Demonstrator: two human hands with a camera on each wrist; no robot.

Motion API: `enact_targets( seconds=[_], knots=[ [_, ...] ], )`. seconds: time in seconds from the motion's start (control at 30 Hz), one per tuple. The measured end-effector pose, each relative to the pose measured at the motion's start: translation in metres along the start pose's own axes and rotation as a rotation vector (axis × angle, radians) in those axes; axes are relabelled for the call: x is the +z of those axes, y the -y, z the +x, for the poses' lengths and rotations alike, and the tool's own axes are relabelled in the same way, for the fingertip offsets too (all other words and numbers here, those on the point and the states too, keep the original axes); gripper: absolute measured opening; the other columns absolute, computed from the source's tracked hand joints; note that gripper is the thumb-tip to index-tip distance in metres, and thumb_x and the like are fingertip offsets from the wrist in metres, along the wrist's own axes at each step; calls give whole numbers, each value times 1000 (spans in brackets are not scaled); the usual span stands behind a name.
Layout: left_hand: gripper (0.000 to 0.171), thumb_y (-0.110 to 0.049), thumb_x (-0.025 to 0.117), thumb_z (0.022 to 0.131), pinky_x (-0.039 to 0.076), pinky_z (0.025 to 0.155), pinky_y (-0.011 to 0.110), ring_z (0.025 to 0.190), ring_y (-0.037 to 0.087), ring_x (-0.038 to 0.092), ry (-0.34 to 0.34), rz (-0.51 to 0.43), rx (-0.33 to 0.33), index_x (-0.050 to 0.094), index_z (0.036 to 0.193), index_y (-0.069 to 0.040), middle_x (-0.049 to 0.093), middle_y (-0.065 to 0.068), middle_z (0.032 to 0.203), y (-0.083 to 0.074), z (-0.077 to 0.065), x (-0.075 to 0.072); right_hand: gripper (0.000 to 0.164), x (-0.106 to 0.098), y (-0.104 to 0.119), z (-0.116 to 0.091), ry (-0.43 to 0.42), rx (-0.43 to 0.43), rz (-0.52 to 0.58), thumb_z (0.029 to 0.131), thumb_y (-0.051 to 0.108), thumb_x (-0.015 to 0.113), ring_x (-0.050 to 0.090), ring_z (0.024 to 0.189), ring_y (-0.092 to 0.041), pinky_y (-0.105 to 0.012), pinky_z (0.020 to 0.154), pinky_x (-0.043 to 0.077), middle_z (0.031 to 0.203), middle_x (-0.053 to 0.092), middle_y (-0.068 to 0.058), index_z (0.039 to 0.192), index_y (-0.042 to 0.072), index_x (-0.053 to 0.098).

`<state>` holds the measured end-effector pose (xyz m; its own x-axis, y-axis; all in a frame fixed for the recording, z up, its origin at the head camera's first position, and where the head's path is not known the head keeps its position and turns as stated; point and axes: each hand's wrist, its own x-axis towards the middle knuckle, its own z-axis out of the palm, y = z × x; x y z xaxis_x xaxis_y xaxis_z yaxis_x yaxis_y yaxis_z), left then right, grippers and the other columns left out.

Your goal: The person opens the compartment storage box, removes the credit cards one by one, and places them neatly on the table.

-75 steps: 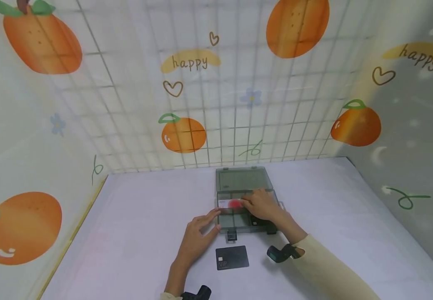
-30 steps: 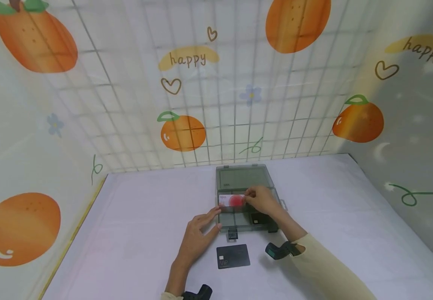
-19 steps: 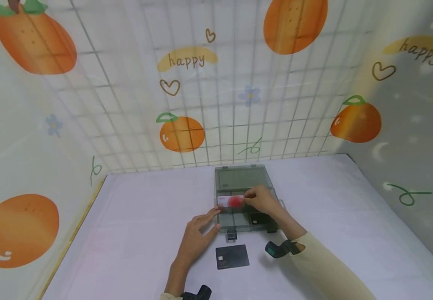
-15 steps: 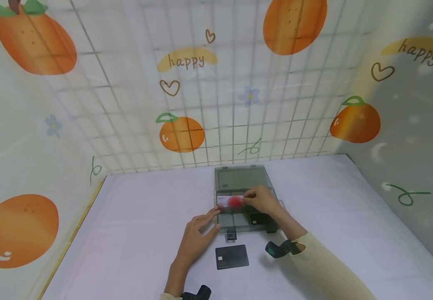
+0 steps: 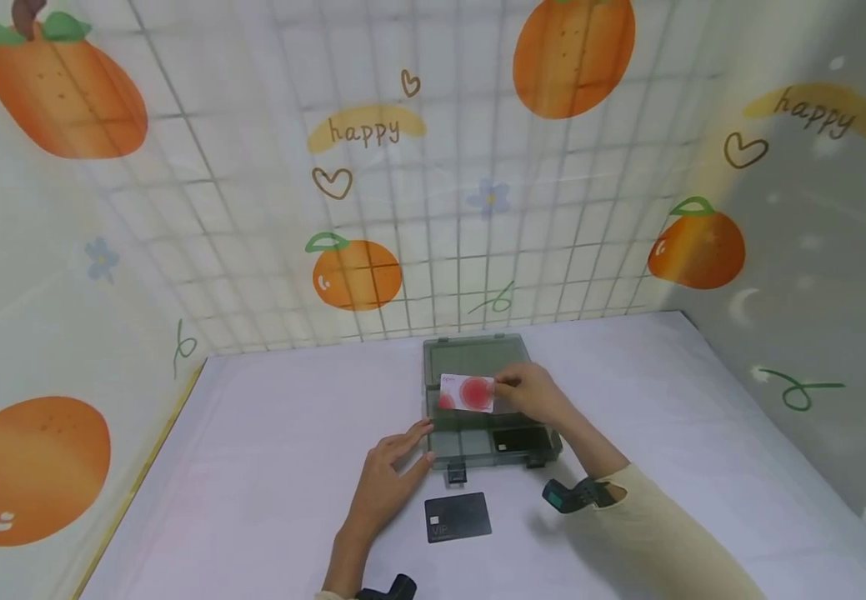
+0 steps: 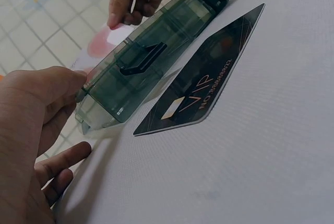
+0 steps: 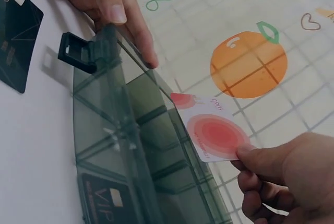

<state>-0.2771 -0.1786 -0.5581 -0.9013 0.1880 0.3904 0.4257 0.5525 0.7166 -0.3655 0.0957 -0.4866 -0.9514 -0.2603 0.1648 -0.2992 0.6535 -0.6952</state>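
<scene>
My right hand [image 5: 532, 393] pinches the right edge of a white card with red circles [image 5: 467, 393] between thumb and fingers, holding it up above a translucent grey-green compartment box [image 5: 443, 446]. The box lies with its lid [image 5: 463, 357] folded back. The fingertips of my left hand [image 5: 387, 479] touch the box's left front corner, its fingers fairly straight. A black card [image 5: 518, 439] lies in the front right compartment; in the right wrist view this card [image 7: 107, 200] shows "VIP" through the wall. Another black VIP card [image 5: 458, 517] lies on the table before the box.
Two latches stick out at the box's front, the left latch [image 5: 457, 474] tilted down. White cloth covers the table [image 5: 290, 433]. Behind it and at the sides hang curtains with orange prints [image 5: 357, 275], a wire grid [image 5: 470, 275] showing through the back one.
The white and red card, earlier lying in the box's back compartments, has been lifted by my right hand above the box. My left hand stays at the corner. The head view has shifted slightly.
</scene>
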Motion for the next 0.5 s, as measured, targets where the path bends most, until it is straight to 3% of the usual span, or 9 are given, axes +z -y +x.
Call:
enact_targets(
  seconds=[0.5],
  knots=[
    [44, -42, 67, 96, 40, 105, 52, 125, 16, 53, 9, -17, -14, 64, 136, -26, 52, -21, 143, 4, 0, 0, 14, -24, -2, -15, 3, 70, 34, 96, 20, 69, 56, 81, -22, -31, 67, 51, 91, 66, -4, 102, 9, 76]
  ],
)
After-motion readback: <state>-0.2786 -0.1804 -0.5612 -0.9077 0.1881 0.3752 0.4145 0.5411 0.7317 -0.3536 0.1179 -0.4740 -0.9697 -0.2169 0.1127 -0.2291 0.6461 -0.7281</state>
